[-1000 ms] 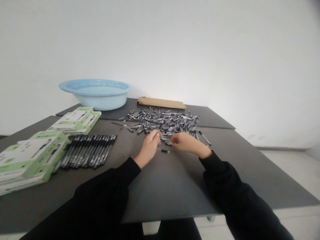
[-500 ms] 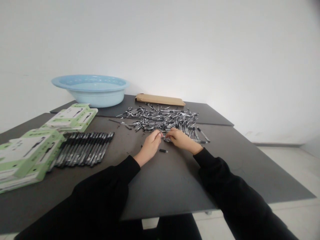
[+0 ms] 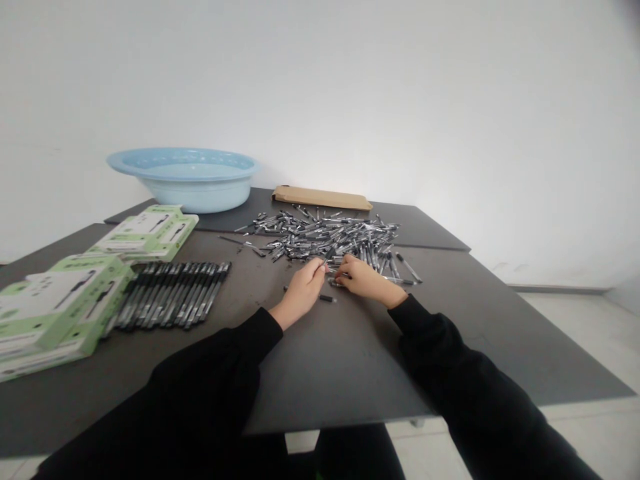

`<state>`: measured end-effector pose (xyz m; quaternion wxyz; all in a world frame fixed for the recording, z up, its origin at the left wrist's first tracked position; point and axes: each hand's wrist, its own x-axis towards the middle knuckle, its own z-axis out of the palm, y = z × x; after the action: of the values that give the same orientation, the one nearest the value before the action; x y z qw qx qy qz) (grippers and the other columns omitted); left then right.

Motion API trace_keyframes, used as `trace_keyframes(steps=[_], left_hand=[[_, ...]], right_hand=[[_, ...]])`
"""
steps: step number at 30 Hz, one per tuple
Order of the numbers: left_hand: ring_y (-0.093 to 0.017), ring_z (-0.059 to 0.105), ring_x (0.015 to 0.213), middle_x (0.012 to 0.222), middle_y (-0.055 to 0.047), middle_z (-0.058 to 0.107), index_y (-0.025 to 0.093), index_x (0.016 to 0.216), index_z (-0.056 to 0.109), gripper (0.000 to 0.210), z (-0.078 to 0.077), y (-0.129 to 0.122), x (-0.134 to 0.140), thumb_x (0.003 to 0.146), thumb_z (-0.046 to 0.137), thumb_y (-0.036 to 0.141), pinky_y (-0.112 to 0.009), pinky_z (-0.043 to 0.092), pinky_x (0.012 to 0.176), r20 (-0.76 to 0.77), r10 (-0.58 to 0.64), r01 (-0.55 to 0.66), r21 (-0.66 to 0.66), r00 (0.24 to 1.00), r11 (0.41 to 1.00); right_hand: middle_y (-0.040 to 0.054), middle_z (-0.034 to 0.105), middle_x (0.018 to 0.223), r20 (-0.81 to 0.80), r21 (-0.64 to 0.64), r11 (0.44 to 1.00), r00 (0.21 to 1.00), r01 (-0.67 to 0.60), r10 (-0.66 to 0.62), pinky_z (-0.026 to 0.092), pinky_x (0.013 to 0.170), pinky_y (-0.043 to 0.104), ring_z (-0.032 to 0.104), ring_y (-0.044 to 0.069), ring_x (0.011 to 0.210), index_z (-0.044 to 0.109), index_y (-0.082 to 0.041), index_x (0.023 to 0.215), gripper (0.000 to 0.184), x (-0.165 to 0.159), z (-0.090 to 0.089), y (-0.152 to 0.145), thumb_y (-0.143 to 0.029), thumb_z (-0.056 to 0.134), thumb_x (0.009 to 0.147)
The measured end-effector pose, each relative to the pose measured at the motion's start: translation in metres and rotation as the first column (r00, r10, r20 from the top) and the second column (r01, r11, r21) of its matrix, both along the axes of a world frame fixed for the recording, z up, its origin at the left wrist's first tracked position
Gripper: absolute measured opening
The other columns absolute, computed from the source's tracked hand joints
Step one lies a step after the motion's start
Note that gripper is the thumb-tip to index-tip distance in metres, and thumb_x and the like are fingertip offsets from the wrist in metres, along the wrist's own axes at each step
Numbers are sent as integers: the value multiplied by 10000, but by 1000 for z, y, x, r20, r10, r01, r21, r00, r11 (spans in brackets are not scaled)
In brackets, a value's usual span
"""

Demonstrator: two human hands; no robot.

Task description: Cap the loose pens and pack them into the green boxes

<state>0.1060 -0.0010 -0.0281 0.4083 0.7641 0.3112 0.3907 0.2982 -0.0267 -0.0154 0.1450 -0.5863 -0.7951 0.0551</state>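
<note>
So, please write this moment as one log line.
left hand: apparently holding pen | right hand: at pen pile, near edge | pen row: beside boxes

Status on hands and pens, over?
Left grip pinching a pen. Right grip at near edge of heap, hold unclear. Stray pen beside left grip.

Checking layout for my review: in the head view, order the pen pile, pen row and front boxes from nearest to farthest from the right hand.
1. Pen pile: just beyond the right hand.
2. Pen row: on the left.
3. Front boxes: farther left, past the row.
</note>
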Motion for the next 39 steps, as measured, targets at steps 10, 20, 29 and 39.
trace_keyframes(steps=[10, 20, 29, 39], left_hand=[[-148, 460, 611, 602, 39, 467, 215, 757, 467, 249, -1, 3, 0, 960, 372, 322, -268, 332, 631, 3, 8, -8, -8, 1000, 1000], [-140, 447, 600, 628, 40, 476, 214, 773, 463, 242, -1, 4, -1, 955, 369, 343, -267, 321, 617, 21, -1, 1, -17, 1000, 1000], [-144, 448, 585, 606, 43, 474, 202, 891, 547, 224, 0, -5, 0, 961, 376, 330, -260, 347, 626, -4, -56, 56, -4, 998, 998], [-148, 478, 607, 623, 35, 501, 199, 906, 564, 217, -3, -4, 1, 962, 379, 297, -262, 363, 658, -64, -73, 76, 52, 995, 996]], right_hand=[[97, 662, 916, -34, 73, 996, 999, 41, -38, 442, 855, 295, 598, 190, 889, 715, -129, 889, 157, 4, 11, -4, -103, 561, 876], [48, 683, 869, -584, 93, 981, 807, 172, -86, 473, 738, 303, 604, 164, 766, 623, -143, 1223, 368, 15, 25, -3, -227, 524, 878], [37, 692, 859, -875, -86, 987, 464, 133, -139, 439, 654, 271, 547, 120, 665, 675, -169, 1025, 436, 16, 24, 1, -514, 679, 758], [41, 668, 821, -944, -179, 979, 261, 99, -200, 400, 625, 249, 524, 111, 671, 666, -162, 841, 375, 8, 29, -2, -491, 768, 694]])
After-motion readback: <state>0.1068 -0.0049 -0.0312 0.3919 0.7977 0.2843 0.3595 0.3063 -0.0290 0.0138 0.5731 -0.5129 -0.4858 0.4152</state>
